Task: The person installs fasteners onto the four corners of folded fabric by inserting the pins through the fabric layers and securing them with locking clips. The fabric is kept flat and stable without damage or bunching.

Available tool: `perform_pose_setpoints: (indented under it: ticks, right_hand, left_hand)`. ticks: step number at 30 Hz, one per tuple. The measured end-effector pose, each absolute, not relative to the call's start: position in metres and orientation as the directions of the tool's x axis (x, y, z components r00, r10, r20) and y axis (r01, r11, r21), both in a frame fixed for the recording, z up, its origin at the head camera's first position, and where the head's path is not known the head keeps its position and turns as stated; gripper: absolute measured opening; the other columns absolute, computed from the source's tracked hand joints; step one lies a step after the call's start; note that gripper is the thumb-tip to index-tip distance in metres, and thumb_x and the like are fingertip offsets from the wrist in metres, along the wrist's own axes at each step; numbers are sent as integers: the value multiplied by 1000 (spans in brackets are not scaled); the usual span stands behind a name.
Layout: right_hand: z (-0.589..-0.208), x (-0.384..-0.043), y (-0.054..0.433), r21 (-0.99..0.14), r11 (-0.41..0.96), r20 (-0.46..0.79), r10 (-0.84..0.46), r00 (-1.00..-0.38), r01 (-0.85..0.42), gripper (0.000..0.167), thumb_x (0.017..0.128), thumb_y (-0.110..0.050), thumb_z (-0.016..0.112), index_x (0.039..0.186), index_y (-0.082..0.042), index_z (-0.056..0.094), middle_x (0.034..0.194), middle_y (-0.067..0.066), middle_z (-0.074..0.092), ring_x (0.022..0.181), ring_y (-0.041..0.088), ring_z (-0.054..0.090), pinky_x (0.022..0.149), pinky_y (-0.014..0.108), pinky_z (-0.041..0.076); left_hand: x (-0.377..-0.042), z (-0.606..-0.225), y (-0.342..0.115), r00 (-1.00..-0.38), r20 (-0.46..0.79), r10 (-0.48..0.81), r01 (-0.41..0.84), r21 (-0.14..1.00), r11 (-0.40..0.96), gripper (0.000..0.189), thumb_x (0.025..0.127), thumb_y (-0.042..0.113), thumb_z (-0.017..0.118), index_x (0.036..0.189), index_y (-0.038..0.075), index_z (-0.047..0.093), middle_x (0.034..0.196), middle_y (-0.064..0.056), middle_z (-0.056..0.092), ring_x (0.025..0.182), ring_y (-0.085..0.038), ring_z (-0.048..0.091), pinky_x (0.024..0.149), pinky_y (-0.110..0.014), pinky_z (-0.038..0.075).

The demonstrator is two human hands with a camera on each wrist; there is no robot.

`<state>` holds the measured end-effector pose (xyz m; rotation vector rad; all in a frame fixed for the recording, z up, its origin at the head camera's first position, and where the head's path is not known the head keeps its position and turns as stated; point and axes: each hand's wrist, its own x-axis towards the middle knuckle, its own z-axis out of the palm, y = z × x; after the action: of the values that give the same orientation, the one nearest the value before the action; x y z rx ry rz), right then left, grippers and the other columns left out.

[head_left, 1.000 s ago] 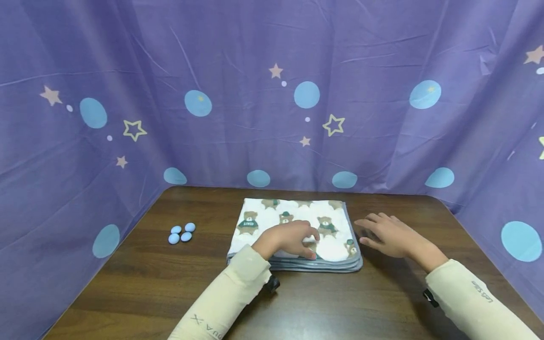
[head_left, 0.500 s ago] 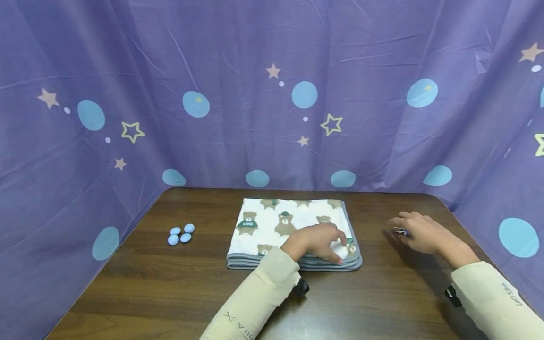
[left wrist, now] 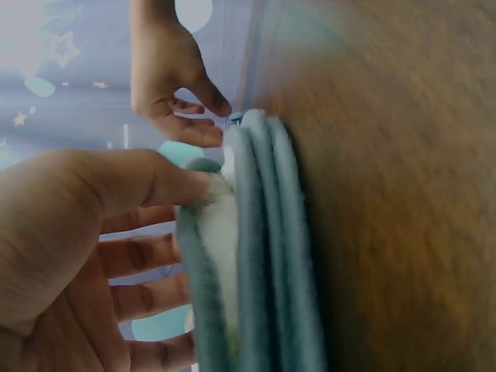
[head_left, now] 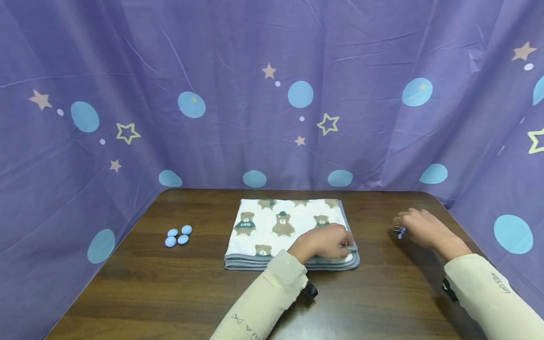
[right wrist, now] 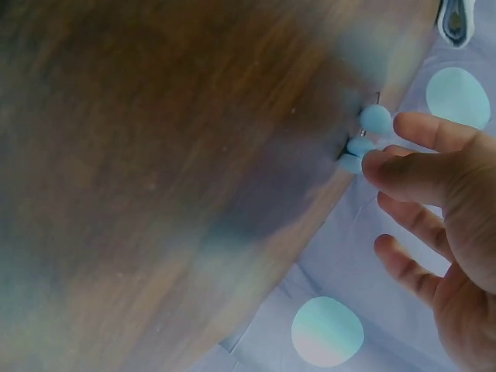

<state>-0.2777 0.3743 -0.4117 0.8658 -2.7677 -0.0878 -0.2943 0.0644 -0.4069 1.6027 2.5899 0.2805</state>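
Observation:
A folded white blanket (head_left: 265, 236) with a bear print and grey-blue edging lies mid-table in the head view. At its near right corner, my left hand (head_left: 326, 242) pinches the edge of the top layer. The left wrist view shows the thumb inside that raised layer (left wrist: 205, 271) and the fingers behind it. To the right of the blanket, my right hand (head_left: 422, 229) hovers low over small metal pins (head_left: 398, 232) with round light-blue heads. In the right wrist view its thumb overlaps one blue head (right wrist: 361, 146) and the index finger stays apart; whether the thumb touches is unclear.
Several light-blue round caps (head_left: 183, 239) sit in a cluster on the left of the brown wooden table (head_left: 140, 293). A purple curtain (head_left: 238, 94) with stars and blue dots surrounds the table's back and sides.
My left hand has moved right to the blanket's corner and taken hold of the top layer. The right hand has moved right, away from the blanket, to the blue-headed pins.

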Motion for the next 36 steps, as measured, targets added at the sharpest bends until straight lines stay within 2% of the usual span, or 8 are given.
perform_pose_setpoints:
  ticks: [6, 11, 16, 20, 24, 27, 32, 36]
  right_hand:
    - [-414, -280, 372, 143, 834, 192, -552, -811, -533, 37, 69, 8, 80, 87, -24, 78, 90, -9, 73, 89, 28, 65, 68, 49, 48]
    - [-413, -282, 370, 155, 843, 190, -538, -822, -516, 33, 66, 3, 86, 82, -25, 77, 85, -11, 73, 87, 26, 61, 69, 48, 43]
    - [-412, -285, 367, 172, 838, 187, -543, -819, -517, 32, 65, 0, 87, 73, -28, 72, 79, -11, 69, 83, 26, 60, 71, 50, 42]
    - [-412, -290, 365, 200, 829, 194, -557, -808, -523, 39, 62, -1, 86, 64, -31, 61, 71, -13, 63, 77, 23, 56, 66, 45, 36]
    - [-414, -292, 364, 213, 822, 182, -565, -805, -529, 39, 63, -3, 85, 60, -32, 59, 67, -14, 60, 75, 22, 54, 65, 43, 35]
    - [-415, -294, 363, 219, 812, 173, -578, -797, -541, 36, 65, -4, 85, 61, -31, 61, 66, -14, 58, 75, 22, 54, 66, 44, 37]
    - [-412, -296, 358, 240, 796, 213, -601, -770, -555, 30, 67, -1, 84, 67, -26, 67, 70, -13, 61, 77, 22, 57, 66, 42, 39]
    - [-402, -299, 345, 245, 764, 302, -645, -702, -596, 31, 69, 0, 83, 68, -24, 64, 70, -13, 62, 74, 20, 56, 61, 38, 36]
  left_hand:
    - [-303, -406, 54, -477, 79, 875, 857, 262, 444, 6, 95, 14, 67, 94, 13, 73, 70, 9, 57, 68, -4, 50, 64, -16, 41]
    - [-310, -401, 45, -555, 78, 828, 781, 390, 487, 8, 99, 15, 66, 100, 13, 74, 78, 9, 63, 72, -3, 53, 67, -16, 44]
    - [-321, -402, 38, -572, 82, 816, 741, 478, 471, 11, 101, 16, 66, 106, 12, 75, 89, 7, 71, 79, -1, 60, 75, -15, 48]
    - [-330, -406, 33, -595, 102, 797, 703, 546, 455, 13, 101, 16, 66, 107, 10, 75, 91, 3, 73, 71, -2, 63, 75, -16, 50]
    - [-335, -409, 25, -650, 70, 756, 593, 669, 448, 14, 100, 15, 66, 108, 6, 73, 88, 1, 73, 56, -9, 64, 68, -19, 54]
    - [-339, -410, 17, -688, 25, 725, 476, 771, 424, 14, 101, 14, 66, 109, 4, 72, 88, -1, 72, 54, -15, 64, 63, -27, 58]
    - [-345, -410, 3, -733, -10, 681, 309, 886, 345, 17, 101, 12, 65, 113, 2, 70, 91, -5, 66, 64, -16, 63, 61, -36, 61]
    - [-350, -408, -6, -764, -5, 645, 247, 922, 300, 19, 100, 12, 66, 117, 1, 68, 94, -8, 65, 68, -18, 63, 62, -38, 62]
